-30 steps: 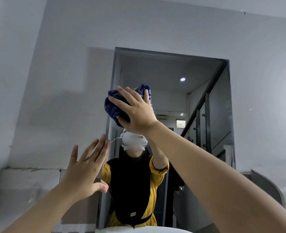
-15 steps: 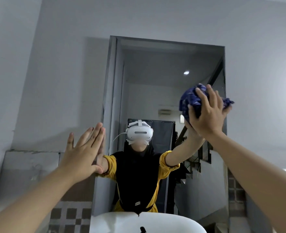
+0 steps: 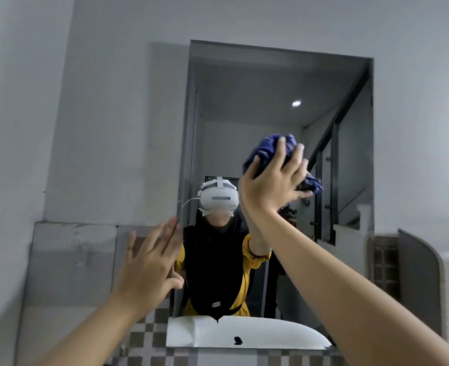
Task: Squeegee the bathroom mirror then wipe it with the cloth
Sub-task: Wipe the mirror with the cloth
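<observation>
The tall rectangular mirror (image 3: 257, 83) hangs on the grey wall straight ahead. My right hand (image 3: 270, 183) presses a bunched dark blue cloth (image 3: 267, 149) against the glass, right of centre at mid height. My left hand (image 3: 149, 262) is flat with fingers spread, resting on the wall at the mirror's lower left edge. No squeegee is in view. The glass reflects a person in a black and yellow top wearing a white headset.
A white basin (image 3: 270, 336) shows reflected at the bottom of the mirror. Checkered tiles (image 3: 152, 336) run below the mirror, a grey wall panel (image 3: 72, 260) sits to the left, and a curved grey partition (image 3: 418, 273) stands at the right.
My right hand swept the cloth from the mirror's upper left across to its right edge, then back toward the centre and slightly lower. My left hand stayed braced at the left edge.
</observation>
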